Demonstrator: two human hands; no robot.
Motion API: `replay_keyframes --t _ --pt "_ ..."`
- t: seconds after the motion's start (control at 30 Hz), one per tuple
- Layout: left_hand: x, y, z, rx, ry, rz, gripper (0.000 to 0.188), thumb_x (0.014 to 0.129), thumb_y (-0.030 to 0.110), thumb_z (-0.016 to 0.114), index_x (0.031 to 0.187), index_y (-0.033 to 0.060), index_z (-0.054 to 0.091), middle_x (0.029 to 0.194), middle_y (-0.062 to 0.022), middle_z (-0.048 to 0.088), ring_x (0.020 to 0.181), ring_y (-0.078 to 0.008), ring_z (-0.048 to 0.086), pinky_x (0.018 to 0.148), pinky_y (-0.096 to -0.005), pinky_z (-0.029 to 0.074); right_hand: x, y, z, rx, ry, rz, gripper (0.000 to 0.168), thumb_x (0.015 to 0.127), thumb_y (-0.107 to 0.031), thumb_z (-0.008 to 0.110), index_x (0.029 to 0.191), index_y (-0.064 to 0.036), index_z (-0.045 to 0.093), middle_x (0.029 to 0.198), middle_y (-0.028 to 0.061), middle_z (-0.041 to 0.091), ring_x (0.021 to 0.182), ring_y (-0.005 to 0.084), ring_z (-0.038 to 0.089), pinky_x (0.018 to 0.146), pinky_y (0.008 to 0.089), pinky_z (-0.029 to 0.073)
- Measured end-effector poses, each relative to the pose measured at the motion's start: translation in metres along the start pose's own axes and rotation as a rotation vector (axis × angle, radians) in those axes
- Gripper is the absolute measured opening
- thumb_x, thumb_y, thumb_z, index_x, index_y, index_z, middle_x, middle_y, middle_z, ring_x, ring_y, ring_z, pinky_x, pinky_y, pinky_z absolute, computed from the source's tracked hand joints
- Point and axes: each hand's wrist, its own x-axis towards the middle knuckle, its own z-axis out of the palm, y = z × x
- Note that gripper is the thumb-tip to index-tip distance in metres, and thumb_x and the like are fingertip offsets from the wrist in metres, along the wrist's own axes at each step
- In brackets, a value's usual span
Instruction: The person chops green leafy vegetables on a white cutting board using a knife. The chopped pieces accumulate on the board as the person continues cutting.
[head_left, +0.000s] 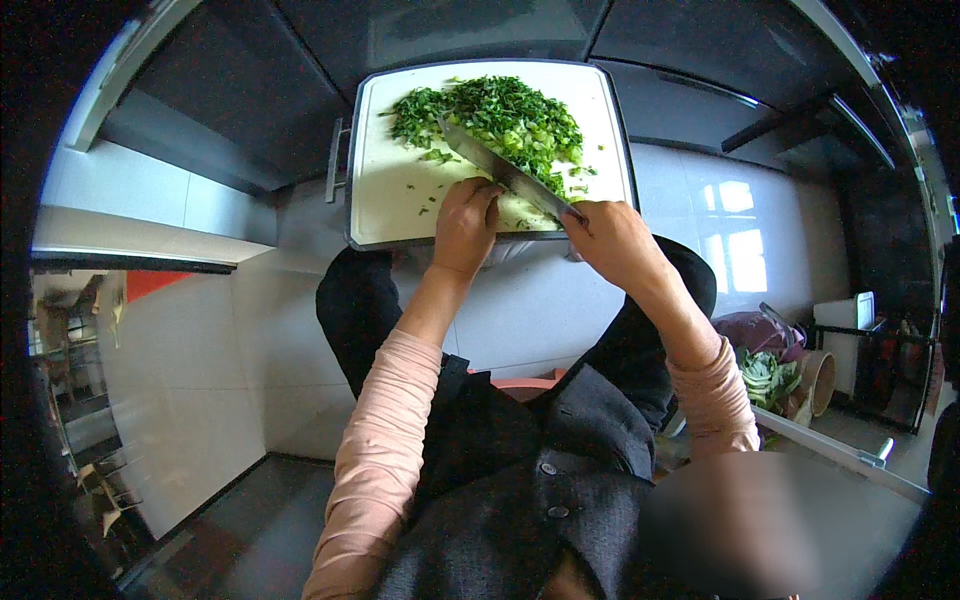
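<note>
A kitchen knife (511, 177) is gripped at its handle end by my right hand (615, 240), over the near right edge of a white cutting board (382, 199) with a dark rim. Its broad blade points away and to the left, against the near side of a heap of chopped leafy greens (499, 105). My left hand (466, 221) is over the board's near edge with fingers curled, close beside the blade. Whether those fingers touch the blade or hold anything cannot be told. Small green scraps lie scattered on the board near both hands.
Dark cabinets (690, 97) stand behind the board, one with a bar handle (336, 161) at its left. At right on the tiled floor (517, 307) are a purple bag (761, 334), a leafy cabbage (766, 379) and a round tan container (819, 382). Part of a pink seat (529, 382) shows below me.
</note>
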Motion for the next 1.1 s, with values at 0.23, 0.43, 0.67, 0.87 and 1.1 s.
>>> replay_keyframes --t 0.23,0.43,0.67,0.87,1.1 --pt "-0.001 -0.003 0.003 0.040 0.007 -0.027 0.020 0.068 0.000 0.062 0.087 0.0052 0.063 0.090 -0.0106 0.061 0.086 -0.0306 0.056 0.077 -0.0401 0.046 -0.008 0.004 -0.002 -0.029 -0.031 0.017 0.026 0.087 -0.020 0.050 0.083 0.004 0.061 0.071 0.0237 0.060 0.069 0.0402 0.059 0.066 0.0460 0.048" --pt "-0.001 -0.003 -0.001 0.150 0.027 0.040 0.021 0.066 0.003 0.064 0.087 0.0081 0.063 0.089 -0.0064 0.061 0.086 -0.0278 0.055 0.075 -0.0394 0.043 -0.006 0.003 -0.005 -0.063 -0.075 0.029 0.026 0.087 -0.020 0.050 0.083 0.003 0.062 0.072 0.0240 0.060 0.070 0.0406 0.059 0.067 0.0466 0.048" --pt "-0.005 -0.006 0.001 0.130 0.030 0.012 0.020 0.067 0.004 0.064 0.086 0.0088 0.063 0.087 -0.0061 0.061 0.086 -0.0281 0.054 0.076 -0.0394 0.042 0.004 -0.007 0.006 -0.108 -0.117 0.053 0.028 0.088 -0.021 0.049 0.082 0.003 0.062 0.073 0.0246 0.061 0.069 0.0413 0.060 0.067 0.0484 0.049" --pt "-0.002 -0.008 0.002 0.056 0.048 0.045 0.020 0.068 0.001 0.063 0.087 0.0073 0.061 0.088 -0.0088 0.060 0.085 -0.0305 0.053 0.076 -0.0409 0.043 0.040 -0.022 0.031 -0.122 -0.107 0.056 0.027 0.085 -0.021 0.048 0.079 0.001 0.063 0.073 0.0241 0.062 0.069 0.0409 0.061 0.068 0.0493 0.049" --pt "-0.003 -0.010 0.003 0.033 0.042 0.044 0.019 0.069 0.002 0.064 0.087 0.0059 0.060 0.089 -0.0108 0.058 0.085 -0.0318 0.053 0.077 -0.0412 0.044 0.037 -0.021 0.028 -0.119 -0.070 0.021 0.027 0.084 -0.022 0.049 0.081 0.001 0.063 0.074 0.0229 0.062 0.072 0.0402 0.061 0.070 0.0481 0.049"
